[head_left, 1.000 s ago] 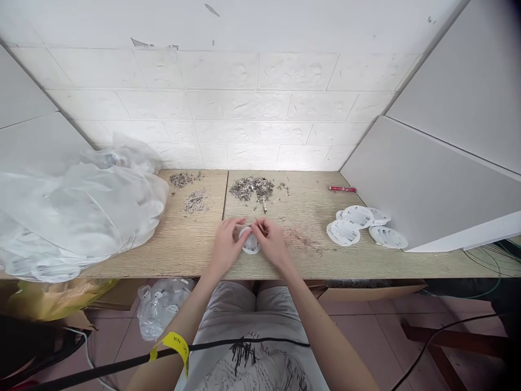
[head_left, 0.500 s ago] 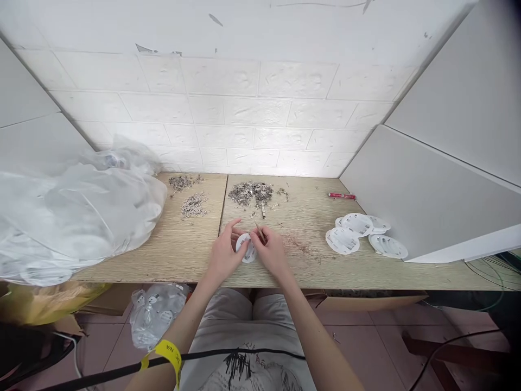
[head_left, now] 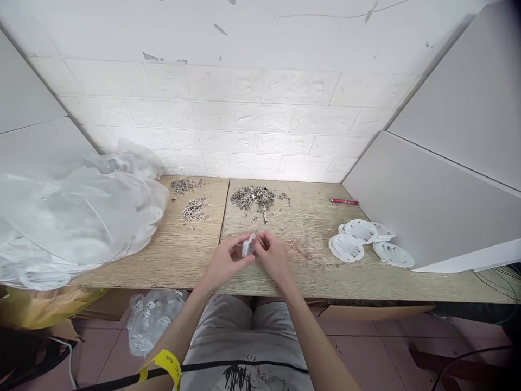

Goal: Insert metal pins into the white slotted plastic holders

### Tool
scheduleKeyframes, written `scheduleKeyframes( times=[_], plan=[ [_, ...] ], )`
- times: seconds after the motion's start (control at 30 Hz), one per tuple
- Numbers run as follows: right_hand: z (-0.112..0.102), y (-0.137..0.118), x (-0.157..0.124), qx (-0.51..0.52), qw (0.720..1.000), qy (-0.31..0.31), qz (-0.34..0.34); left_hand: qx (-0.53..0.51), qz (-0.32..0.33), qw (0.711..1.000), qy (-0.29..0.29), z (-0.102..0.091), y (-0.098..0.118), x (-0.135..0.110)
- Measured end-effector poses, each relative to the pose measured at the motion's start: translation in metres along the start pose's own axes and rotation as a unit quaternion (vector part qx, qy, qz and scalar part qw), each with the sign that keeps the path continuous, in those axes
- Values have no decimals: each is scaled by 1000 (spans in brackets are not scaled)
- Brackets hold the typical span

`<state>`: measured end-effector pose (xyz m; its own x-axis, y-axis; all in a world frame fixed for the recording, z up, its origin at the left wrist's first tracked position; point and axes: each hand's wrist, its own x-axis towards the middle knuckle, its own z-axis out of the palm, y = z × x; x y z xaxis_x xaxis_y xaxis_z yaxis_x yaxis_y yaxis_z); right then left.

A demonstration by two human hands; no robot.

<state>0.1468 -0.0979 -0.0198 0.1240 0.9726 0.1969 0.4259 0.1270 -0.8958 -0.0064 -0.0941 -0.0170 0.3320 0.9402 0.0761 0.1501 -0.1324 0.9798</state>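
Note:
Near the table's front edge, my left hand [head_left: 228,259] grips a small round white plastic disc [head_left: 247,247], fingers behind and thumb at the lower edge. The disc is tipped up, turned partly edge-on. My right hand [head_left: 272,254] is at the disc's right side, its fingers closed on a thin wooden stick [head_left: 259,238] that slants up to the left. Fingers hide where the stick and the disc meet. Beyond my hands lies a heap of small metal pieces [head_left: 252,198], with a short strip [head_left: 265,216] at its near side.
Two smaller piles of metal bits [head_left: 195,209] lie left of the table seam. A large clear bag of white parts [head_left: 81,217] fills the left side. Overlapping white discs [head_left: 345,247] and a red-handled tool [head_left: 344,201] are on the right, near a grey panel [head_left: 439,206].
The disc has turned from nearly facing me to partly edge-on, and my left fingers have shifted around it. The stick stays in my right hand. The camera view has tilted slightly.

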Motion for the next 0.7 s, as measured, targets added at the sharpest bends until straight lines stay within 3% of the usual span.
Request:
scheduleKeyframes(
  times=[0.17,0.37,0.7],
  plan=[
    [0,1,0,12,1000,-4,0,-48,-4,998,-29,-3,6,1],
    [-1,-3,2,7,1000,22,12,-99,-53,994,-4,-4,11,0],
    [2,1,7,-20,1000,6,21,-105,-41,993,-20,-4,9,0]
  ],
)
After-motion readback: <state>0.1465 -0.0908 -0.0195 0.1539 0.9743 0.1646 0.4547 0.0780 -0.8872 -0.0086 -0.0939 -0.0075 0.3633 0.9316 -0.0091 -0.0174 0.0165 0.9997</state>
